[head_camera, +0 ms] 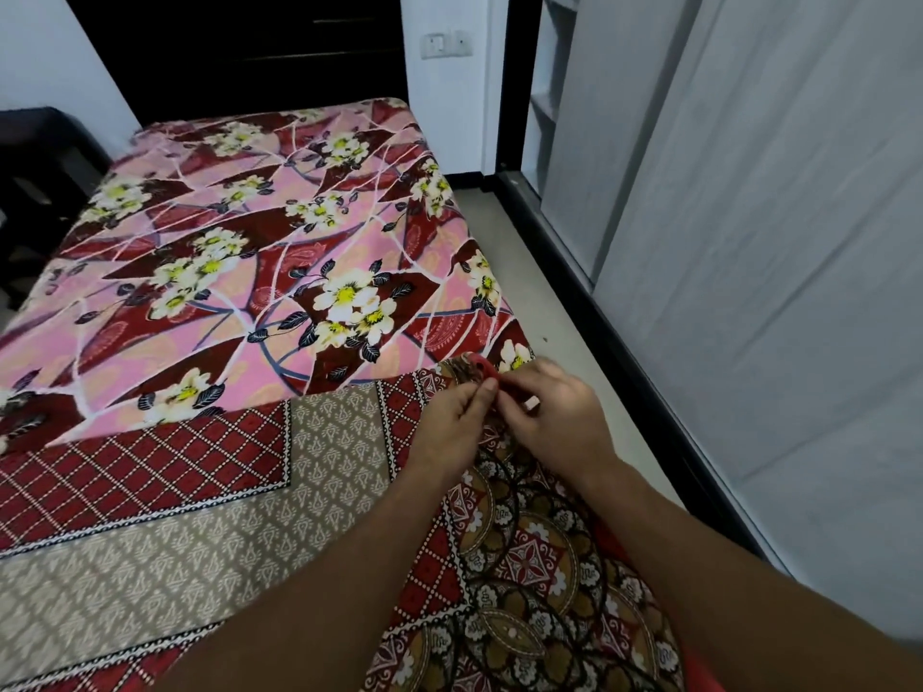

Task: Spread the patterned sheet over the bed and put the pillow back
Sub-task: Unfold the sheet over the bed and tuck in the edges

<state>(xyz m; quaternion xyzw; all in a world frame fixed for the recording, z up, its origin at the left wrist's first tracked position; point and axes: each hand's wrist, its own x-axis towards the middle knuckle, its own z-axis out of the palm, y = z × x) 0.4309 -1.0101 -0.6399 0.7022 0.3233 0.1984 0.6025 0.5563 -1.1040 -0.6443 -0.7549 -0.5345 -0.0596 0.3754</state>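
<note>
At the lower middle of the frame, the left hand point(452, 422) and right hand point(554, 407) meet, fingers point(487, 392) pinched shut on the red edge of the patterned sheet point(210, 521), which lies only over the near end of the bed point(279, 232). Most of the floral cover beyond is bare, so spreading looks barely begun, and no pillow is visible. Further up stand a dark headboard point(239, 47), a wall switch point(446, 44) and grey wardrobe doors point(749, 242) at right.

The bed point(424, 142) carries a pink floral sheet point(259, 252) across its far part, overlapped at the near end by a red-and-beige patterned sheet point(210, 501) lying flat on top.
</note>
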